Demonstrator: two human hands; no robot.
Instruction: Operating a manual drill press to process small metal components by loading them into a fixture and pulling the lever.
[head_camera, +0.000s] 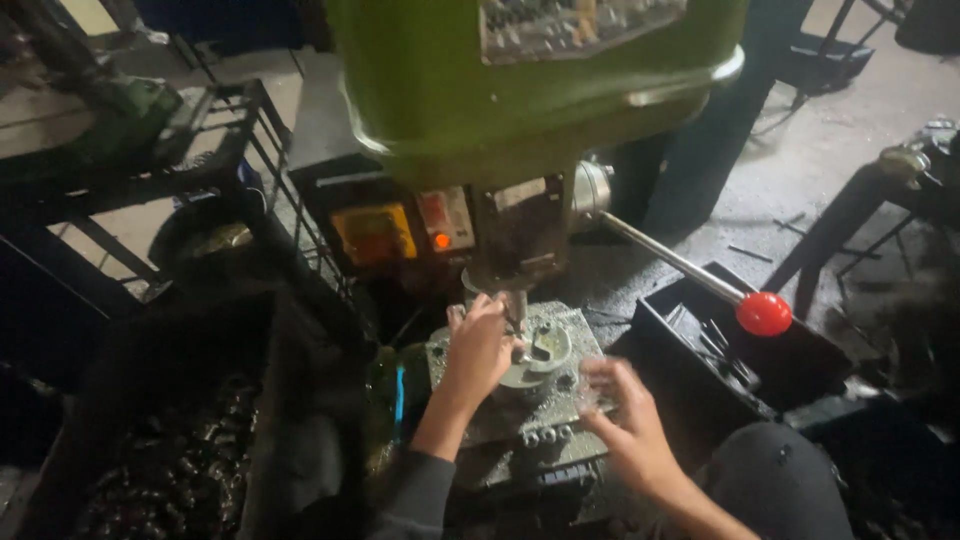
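Observation:
A green drill press (530, 90) fills the top of the head view, its spindle pointing down over a round grey metal part (545, 350) on the drill table (540, 410). My left hand (478, 350) rests on the table beside the spindle, fingers curled at the round part's left edge. My right hand (625, 425) is blurred, lower right on the table, fingers spread near its front right corner. Whether it holds something small cannot be seen.
A feed lever with a red ball knob (764, 313) sticks out to the right. A black tray (745, 350) with metal rods lies below it. A dark bin of small metal pieces (175, 460) sits at left, with black metal frames (230, 130) behind.

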